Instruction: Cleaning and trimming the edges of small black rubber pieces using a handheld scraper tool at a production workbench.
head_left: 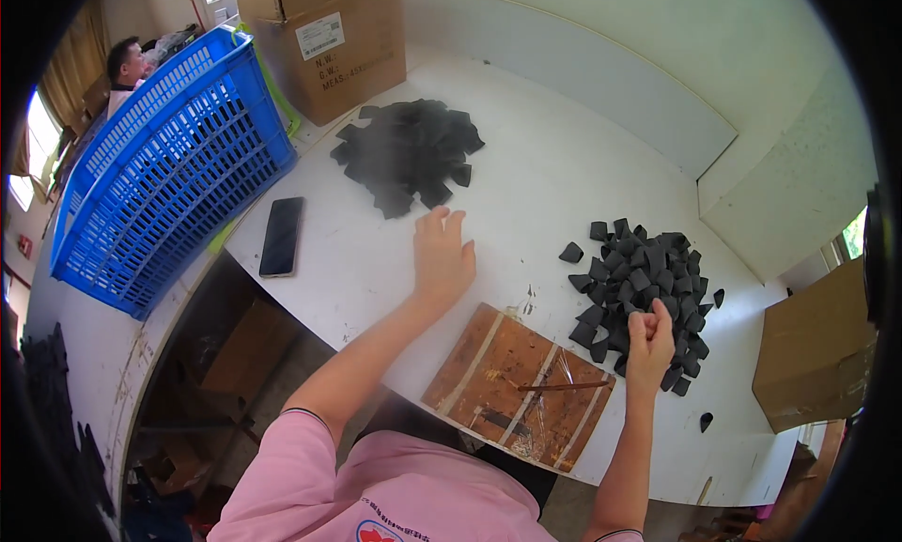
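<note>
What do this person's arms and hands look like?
The left hand and right hand are ungloved, forearms bare, no watch visible. The left sleeve is short, pink and dark-edged; only a pink sliver of the right sleeve shows.

This looks like a hand-work workshop: a white workbench [536,199] carries heaps of flat black pieces [413,152] and curled black pieces [646,277], plus a stained, scuffed wooden board [512,378], with a blue plastic crate [183,166] and a cardboard shipping carton [346,49] toward its left.
</note>
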### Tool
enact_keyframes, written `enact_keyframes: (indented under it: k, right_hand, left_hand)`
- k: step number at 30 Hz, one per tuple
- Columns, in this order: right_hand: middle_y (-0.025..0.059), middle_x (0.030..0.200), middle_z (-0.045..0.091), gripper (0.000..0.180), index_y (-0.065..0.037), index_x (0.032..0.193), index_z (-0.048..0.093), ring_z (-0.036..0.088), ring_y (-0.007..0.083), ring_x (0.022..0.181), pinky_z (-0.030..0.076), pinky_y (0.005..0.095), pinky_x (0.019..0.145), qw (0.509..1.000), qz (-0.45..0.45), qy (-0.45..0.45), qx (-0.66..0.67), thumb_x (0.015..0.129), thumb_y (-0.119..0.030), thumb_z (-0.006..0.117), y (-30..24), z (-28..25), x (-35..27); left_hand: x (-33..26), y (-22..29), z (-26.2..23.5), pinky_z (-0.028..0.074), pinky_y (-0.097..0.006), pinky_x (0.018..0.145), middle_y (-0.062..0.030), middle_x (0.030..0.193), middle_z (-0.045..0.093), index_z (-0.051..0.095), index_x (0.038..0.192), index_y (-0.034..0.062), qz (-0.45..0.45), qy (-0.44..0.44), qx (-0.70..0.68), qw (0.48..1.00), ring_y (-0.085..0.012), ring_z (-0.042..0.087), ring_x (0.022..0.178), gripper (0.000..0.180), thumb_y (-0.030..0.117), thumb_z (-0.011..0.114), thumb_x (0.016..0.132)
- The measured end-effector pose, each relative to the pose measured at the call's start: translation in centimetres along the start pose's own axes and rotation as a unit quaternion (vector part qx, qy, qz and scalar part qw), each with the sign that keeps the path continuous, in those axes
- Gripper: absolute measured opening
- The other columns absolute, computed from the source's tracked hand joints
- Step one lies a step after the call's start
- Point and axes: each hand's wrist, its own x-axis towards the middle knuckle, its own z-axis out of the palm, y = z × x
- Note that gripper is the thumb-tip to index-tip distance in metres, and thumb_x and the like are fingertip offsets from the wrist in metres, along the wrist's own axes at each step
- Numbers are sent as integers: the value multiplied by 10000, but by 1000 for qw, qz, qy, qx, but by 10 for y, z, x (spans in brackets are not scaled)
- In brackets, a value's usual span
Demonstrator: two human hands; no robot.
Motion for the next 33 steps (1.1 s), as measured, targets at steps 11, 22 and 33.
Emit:
enact_keyframes:
  k: [11,22,33]
  right_hand:
    - [201,1117,448,455,13,1164,435,407,372,1037,319,447,888,940,-95,-66,-321,802,-224,575,59,46,-42]
    - [243,1107,442,355,70,1068,486,386,415,1044,290,466,900,947,-28,-110,-301,819,-181,522,52,42,-39]
    - [220,1108,448,287,69,1024,489,401,392,1022,306,436,874,936,-36,-102,-334,833,-145,491,40,49,-35]
  left_hand:
    - [101,-92,14,274,-507,897,-253,1245,320,377,1222,7,50,-1,259,964,-417,261,1186,702,349,673,686]
    - [203,-150,54,220,-587,927,-209,1323,300,381,1273,218,26,-131,336,932,-430,244,1211,616,547,493,765]
    - [198,-167,77,229,-632,915,-151,1298,363,443,1252,248,-126,-263,267,919,-395,285,1198,662,644,462,722]
